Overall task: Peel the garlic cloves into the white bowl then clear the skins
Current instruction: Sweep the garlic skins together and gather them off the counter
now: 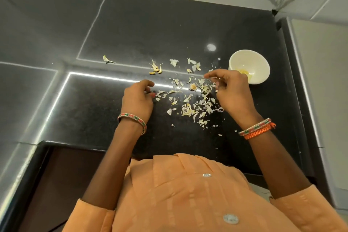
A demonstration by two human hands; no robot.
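I had the black granite counter wide open behind and to the left; its front edge ran close by my body. The white bowl sat at right, peeled cloves in its bottom, just beside my right hand. Garlic skins lay scattered between the hands: papery, feather-light, likely to drift, best swept together. Right fingers loosely curled, maybe pinching skin, couldn't tell. Left hand curled, apparently empty.
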